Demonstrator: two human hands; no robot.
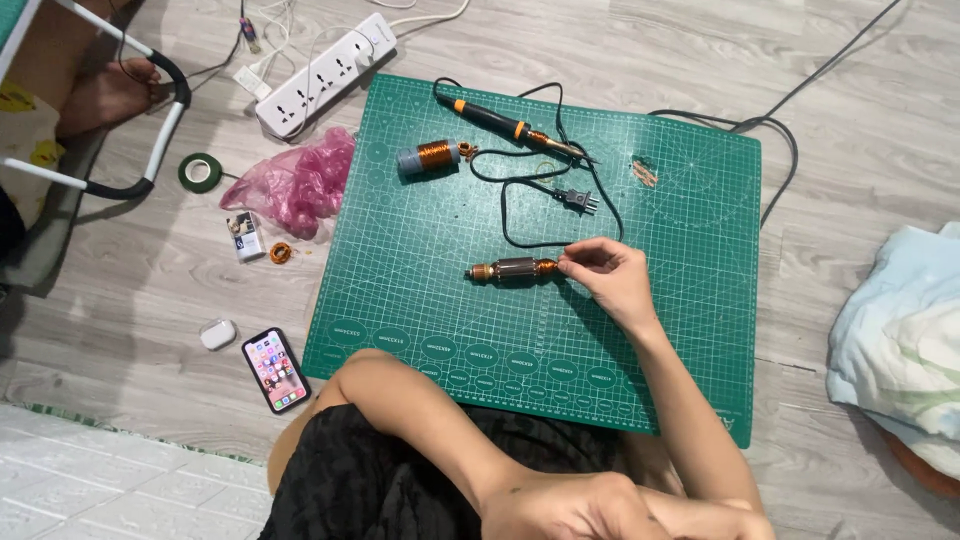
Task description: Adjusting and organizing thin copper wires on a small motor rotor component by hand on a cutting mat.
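Note:
A small motor armature (512, 270) with copper windings lies on its side in the middle of a green cutting mat (690, 300) on the floor. My right hand (612, 277) reaches over the mat and pinches the armature's right end with its fingertips. My left arm is folded across my lap. My left hand (565, 508) rests at the bottom edge beside my right forearm, fingers curled, with nothing visible in it.
On the mat's far side lie an orange-and-black soldering iron (510, 126), its black cord and plug (578, 199), and a copper wire spool (430, 156). Left of the mat are a power strip (325, 72), pink bag (298, 185), green tape roll (200, 172), phone (275, 370) and earbud case (217, 334). Bundled cloth (900, 340) lies right.

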